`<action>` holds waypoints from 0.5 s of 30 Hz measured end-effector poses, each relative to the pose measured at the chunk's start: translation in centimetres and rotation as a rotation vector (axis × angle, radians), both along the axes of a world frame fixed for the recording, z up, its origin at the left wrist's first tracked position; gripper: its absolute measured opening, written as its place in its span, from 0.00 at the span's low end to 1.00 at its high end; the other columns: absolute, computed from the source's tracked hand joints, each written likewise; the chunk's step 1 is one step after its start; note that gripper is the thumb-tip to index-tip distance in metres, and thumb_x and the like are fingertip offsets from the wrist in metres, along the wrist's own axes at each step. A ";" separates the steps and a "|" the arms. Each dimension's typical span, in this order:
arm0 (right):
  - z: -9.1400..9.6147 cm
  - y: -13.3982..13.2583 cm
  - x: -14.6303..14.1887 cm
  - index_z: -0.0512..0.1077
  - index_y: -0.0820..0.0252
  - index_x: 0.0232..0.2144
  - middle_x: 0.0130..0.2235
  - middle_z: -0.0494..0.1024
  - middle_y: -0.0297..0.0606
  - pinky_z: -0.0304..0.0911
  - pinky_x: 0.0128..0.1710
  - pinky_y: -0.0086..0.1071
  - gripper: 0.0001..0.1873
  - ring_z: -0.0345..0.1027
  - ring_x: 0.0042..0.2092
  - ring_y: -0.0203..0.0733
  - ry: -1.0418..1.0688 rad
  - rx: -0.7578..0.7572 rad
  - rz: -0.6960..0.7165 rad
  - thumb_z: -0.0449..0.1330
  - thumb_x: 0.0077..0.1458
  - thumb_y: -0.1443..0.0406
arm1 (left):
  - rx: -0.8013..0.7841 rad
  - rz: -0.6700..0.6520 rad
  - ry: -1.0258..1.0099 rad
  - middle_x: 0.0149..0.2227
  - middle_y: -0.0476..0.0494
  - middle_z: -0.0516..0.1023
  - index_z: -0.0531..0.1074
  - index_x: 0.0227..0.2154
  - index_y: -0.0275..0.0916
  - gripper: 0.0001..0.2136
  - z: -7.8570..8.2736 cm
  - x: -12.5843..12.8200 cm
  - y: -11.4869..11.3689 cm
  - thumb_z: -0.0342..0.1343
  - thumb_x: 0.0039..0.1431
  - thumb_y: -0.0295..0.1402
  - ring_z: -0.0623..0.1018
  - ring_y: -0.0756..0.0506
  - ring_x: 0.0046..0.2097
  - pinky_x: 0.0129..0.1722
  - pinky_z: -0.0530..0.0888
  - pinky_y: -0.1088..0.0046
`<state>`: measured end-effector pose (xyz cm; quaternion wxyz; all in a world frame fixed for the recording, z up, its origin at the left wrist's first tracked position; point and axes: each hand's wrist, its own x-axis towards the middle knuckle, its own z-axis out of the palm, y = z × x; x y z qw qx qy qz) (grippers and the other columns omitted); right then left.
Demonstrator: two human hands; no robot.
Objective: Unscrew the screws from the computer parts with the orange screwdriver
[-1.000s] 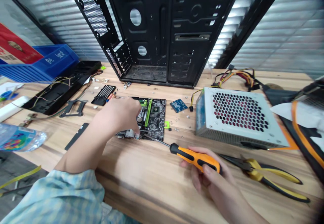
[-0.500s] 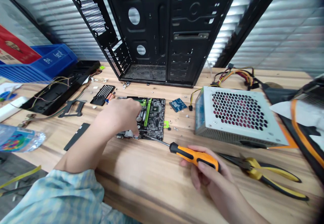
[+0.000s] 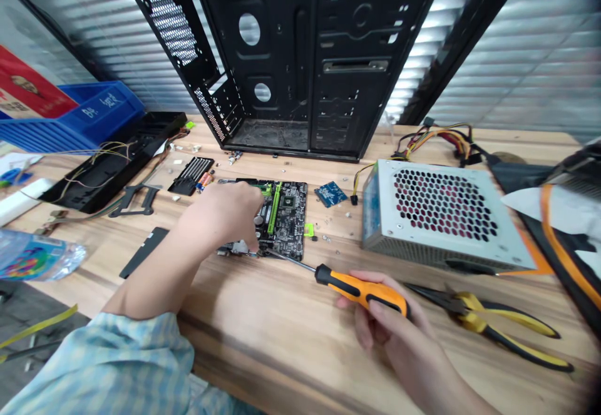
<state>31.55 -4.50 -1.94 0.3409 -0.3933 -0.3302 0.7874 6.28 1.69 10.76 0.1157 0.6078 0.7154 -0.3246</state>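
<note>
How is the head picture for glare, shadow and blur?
Head view: glare streaks the blinds, a soft shadow lies on the table below the left hand, the computer case seems to flare upward, and detail at the tip of the screwdriver is blurred.

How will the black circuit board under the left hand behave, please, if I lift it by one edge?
The circuit board looks flat and rigid, so it would probably lift without sagging. Being thin, it may feel light for its width. Its exposed chip and upright green slot suggest it could be fragile if squeezed or knocked.
</note>
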 end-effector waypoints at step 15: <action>0.0 0.0 0.0 0.74 0.59 0.43 0.32 0.81 0.45 0.55 0.22 0.28 0.21 0.62 0.20 0.33 0.030 0.002 -0.029 0.66 0.50 0.55 | 0.009 -0.025 -0.007 0.47 0.40 0.79 0.76 0.43 0.44 0.23 0.3 0.1 -0.1 0.66 0.41 0.43 0.77 0.37 0.47 0.43 0.73 0.65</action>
